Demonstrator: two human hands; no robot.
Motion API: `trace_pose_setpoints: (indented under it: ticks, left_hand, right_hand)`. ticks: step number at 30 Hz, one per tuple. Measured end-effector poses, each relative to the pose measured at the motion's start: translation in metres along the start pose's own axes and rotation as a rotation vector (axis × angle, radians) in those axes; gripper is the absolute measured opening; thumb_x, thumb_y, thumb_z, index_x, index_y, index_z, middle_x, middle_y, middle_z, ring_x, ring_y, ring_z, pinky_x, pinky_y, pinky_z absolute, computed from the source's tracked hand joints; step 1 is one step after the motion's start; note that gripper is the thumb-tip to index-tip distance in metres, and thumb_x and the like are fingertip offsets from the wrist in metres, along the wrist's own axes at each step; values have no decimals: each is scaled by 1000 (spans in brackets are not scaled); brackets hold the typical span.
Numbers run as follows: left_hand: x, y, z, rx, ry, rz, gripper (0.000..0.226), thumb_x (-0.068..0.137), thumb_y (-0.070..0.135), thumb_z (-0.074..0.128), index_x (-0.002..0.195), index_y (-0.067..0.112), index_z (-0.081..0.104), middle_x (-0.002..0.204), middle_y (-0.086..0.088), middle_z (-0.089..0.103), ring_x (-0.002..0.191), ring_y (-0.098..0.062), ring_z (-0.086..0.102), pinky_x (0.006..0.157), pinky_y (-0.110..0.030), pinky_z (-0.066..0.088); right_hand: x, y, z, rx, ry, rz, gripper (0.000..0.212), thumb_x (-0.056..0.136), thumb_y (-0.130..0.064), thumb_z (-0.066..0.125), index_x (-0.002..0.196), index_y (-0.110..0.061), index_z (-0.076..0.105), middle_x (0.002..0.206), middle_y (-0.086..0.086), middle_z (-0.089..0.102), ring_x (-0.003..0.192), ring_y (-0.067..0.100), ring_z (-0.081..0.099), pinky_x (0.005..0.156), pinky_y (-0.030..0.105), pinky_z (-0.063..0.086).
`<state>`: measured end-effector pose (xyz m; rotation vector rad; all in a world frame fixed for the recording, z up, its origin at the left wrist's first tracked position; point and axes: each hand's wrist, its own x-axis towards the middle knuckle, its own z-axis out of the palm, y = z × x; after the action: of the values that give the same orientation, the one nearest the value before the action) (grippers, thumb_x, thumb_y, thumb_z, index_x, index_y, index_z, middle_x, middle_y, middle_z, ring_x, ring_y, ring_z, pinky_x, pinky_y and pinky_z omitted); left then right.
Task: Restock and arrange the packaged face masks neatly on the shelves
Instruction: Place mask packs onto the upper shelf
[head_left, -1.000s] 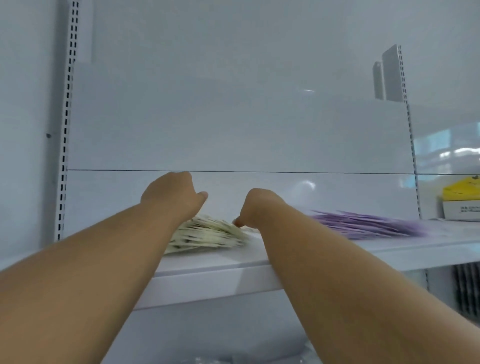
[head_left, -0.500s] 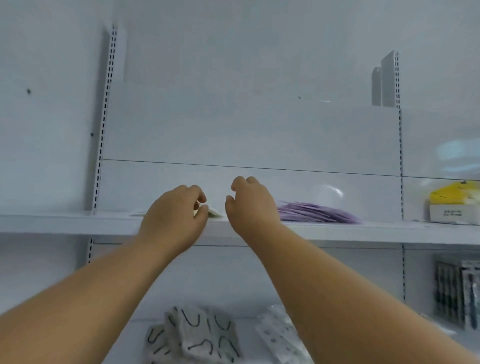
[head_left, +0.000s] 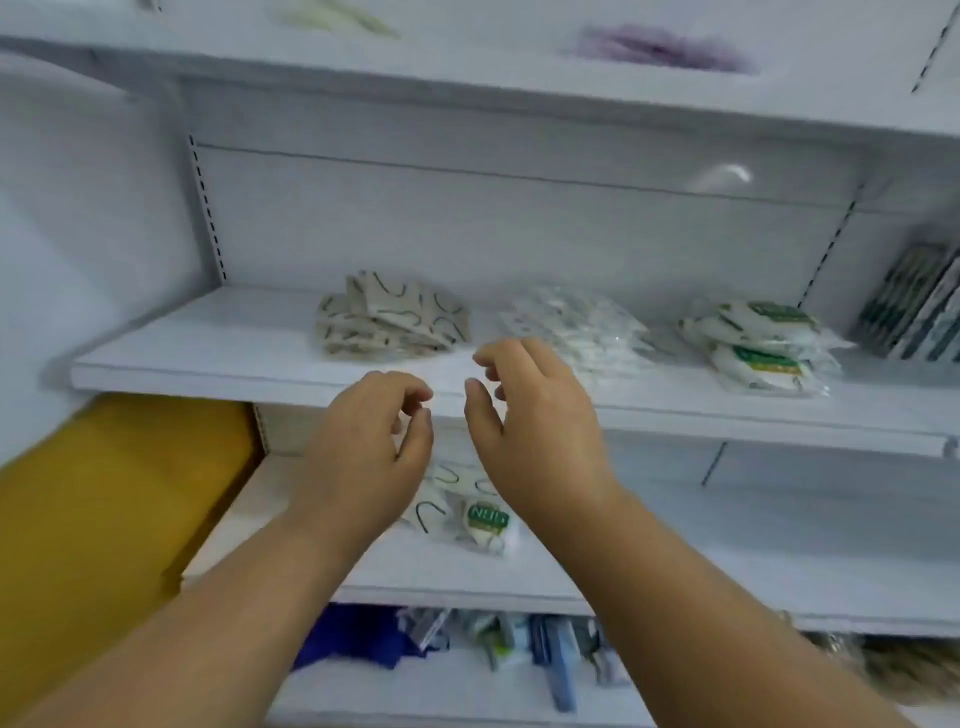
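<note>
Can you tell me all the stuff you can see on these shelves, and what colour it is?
Pale yellow-green mask packs: one blurred pile, top shelf, left.
Purple mask packs: one blurred pile, top shelf, right.
Beige mask packs with black squiggles: one pile, middle shelf, left.
Clear white mask packs: one pile, middle shelf, centre.
White mask packs with green labels: one stack, middle shelf, right.
Dark striped packets: several, upright, far right.
Loose mask packs: a few, white, lower shelf, beneath the hands.
Yellow cloth-like mass: one, lower left.
Blue and mixed items: bottom shelf, too blurred to count.
Left hand: holds nothing.
Right hand: holds nothing.
</note>
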<state>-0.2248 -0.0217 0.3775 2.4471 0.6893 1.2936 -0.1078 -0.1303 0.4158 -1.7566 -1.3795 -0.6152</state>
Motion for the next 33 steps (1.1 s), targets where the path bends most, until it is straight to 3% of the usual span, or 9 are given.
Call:
trace_pose_setpoints:
  ticks: [3,6,9,12,20,25,29,31,33]
  left_hand:
    - [-52,-32,26,4,-114,-51,13,95,21,59,106,24,65,88,17,54,76,-3,50,65,-15,38]
    - [-86,-62,47,1,-226,-124,17,95,20,59,111,22,66,89,18,51,79,-4,50,67,-12,38]
    - [-112,-83,64,7,-346,-181,18,96,21,58,112,22,64,91,19,50,79,-7,52,70,-28,48]
    - [-122,-102,91,-29,-434,-261,16,95,20,59,110,23,64,93,18,54,80,-9,55,75,-34,53]
    - [-123,-153,224,-130,-528,-582,17,97,21,58,114,25,60,102,12,59,82,-5,57,76,-32,51]
    - [-117,-190,324,-279,-609,-902,24,99,24,56,122,26,56,122,9,60,104,-12,59,78,-25,45]
    - [-114,-218,392,-273,-647,-1040,40,97,22,59,136,20,50,127,5,56,115,-17,55,91,-30,46]
    - [-116,-229,416,-254,-636,-1134,46,94,22,61,138,19,48,129,-4,59,113,-27,59,96,-39,51]
    - [-116,-238,436,-319,-581,-1279,46,96,21,59,140,21,46,123,-1,59,111,-28,60,91,-34,51]
  right_hand:
    - [-52,13,28,-3,-81,63,16,92,-15,64,106,-8,66,97,6,64,81,24,62,63,34,52]
    - [-84,23,60,9,-172,148,20,91,-18,61,107,-7,66,99,8,64,81,27,63,64,39,55]
    - [-103,32,86,30,-215,204,19,91,-17,62,105,-7,67,99,8,64,82,27,63,68,40,55]
    - [-118,55,112,30,-294,290,16,91,-16,64,105,-9,67,101,5,64,87,25,63,72,36,54]
    - [-160,184,223,63,-557,566,21,91,-25,68,110,-17,67,112,0,61,98,17,61,79,25,44]
    - [-184,275,293,60,-690,890,33,94,-33,64,125,-23,64,132,2,49,111,20,59,89,28,47]
    - [-209,326,326,-166,-969,822,38,99,-33,53,135,-23,58,149,9,39,128,28,49,106,36,41]
    - [-221,338,339,-103,-1026,879,37,100,-31,52,135,-22,60,144,11,44,123,27,53,104,32,41]
    - [-229,347,348,-7,-972,977,33,99,-32,56,129,-22,65,137,7,53,115,24,57,99,29,42]
